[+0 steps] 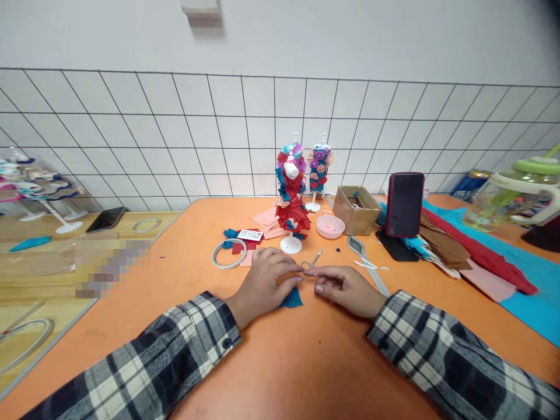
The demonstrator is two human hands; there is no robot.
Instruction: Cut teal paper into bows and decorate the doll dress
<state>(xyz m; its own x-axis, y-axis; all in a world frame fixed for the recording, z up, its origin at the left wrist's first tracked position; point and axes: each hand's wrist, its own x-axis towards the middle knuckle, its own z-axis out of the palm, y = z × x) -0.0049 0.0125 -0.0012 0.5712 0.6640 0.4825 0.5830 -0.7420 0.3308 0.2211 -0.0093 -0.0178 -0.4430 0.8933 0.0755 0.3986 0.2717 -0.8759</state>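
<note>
The person's left hand (pixel 268 283) arches over a small teal-blue piece of crepe-like material (pixel 292 298) on the orange counter (pixel 289 361), its thumb and index finger apart at the tips. The right hand (pixel 345 289), at 3 o'clock, points its index finger towards the left fingertips, thumb folded inward; whether either hand pinches anything cannot be told. For careful work, the left fingers should steady the piece lightly, while the right fingertips pull gently, since such thin material probably stretches and tears easily. Fingertips should also stay clear of the metal scissors.

Counted from the teal piece: one pair of scissors (pixel 315 258) at 1 o'clock; one white-based dress form in red ruffles (pixel 292 213) at 12; one in blue with flowers (pixel 318 169) between 12 and 1, and perhaps a third, mostly hidden; one round pink bowl (pixel 330 232) and one brown cardboard box (pixel 349 220) towards 1; one upright dark phone (pixel 405 204) at 2; one pale tape ring (pixel 214 254) at 10.
</note>
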